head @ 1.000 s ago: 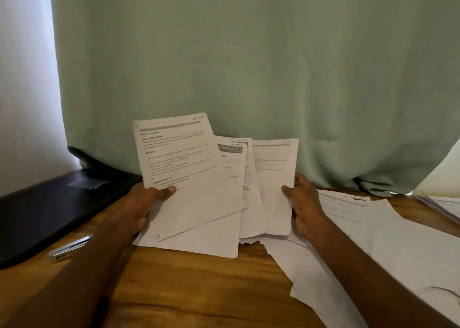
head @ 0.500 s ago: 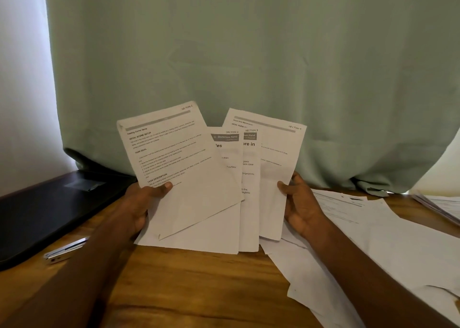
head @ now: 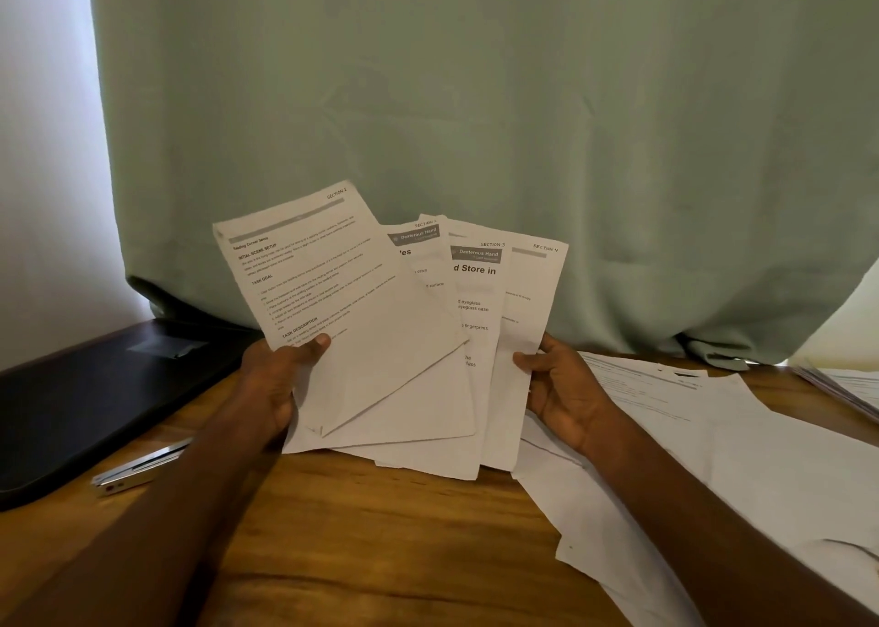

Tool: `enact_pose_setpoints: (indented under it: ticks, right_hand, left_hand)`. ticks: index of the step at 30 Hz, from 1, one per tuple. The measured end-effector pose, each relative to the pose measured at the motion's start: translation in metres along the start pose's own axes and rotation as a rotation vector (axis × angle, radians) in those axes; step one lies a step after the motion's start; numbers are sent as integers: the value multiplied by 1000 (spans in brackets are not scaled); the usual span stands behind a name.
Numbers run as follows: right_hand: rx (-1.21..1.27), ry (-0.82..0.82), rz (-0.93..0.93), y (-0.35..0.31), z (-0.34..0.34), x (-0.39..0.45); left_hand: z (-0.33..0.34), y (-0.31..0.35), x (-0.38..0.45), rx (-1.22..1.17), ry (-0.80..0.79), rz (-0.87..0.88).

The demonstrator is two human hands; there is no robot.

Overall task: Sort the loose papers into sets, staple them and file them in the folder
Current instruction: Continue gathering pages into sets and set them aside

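1. Four printed sheets are held fanned out above the wooden worktop (head: 361, 545), their top corners marked Section 1 to Section 4 from left to right.
2. The left hand (head: 273, 384) grips the Section 1 sheet (head: 333, 293) at its lower left edge, thumb pressed on the printed face and the fingers curled behind the paper.
3. The Section 1 sheet tilts to the left and overlaps the Section 2 sheet (head: 423, 265), which in turn overlaps the Section 3 sheet (head: 475, 322).
4. The right hand (head: 566, 388) pinches the Section 4 sheet (head: 528, 303) at its right edge, thumb on the front and fingers behind.
5. The lower edges of the fanned sheets hang just over the worktop; I cannot tell whether they touch it.
6. More loose papers (head: 713, 436) lie spread flat on the worktop to the right, under the right forearm.
7. A black folder (head: 81, 398) lies on the left part of the worktop.
8. A silver stapler (head: 138, 472) lies just beside the folder's near edge.
9. A pale green curtain (head: 475, 103) hangs behind the worktop.
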State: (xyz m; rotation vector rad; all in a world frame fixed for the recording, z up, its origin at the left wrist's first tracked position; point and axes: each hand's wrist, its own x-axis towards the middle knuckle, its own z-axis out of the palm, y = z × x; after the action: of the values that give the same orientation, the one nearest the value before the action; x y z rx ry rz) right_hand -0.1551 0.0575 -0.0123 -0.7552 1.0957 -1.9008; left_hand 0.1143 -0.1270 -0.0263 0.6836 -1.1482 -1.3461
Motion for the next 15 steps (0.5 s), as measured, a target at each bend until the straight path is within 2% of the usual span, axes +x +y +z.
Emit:
enact_pose_setpoints:
  ticks: [15]
  right_hand:
    - [-4, -106, 63, 3, 7, -6]
  left_hand:
    - [5, -4, 2, -20, 67, 20]
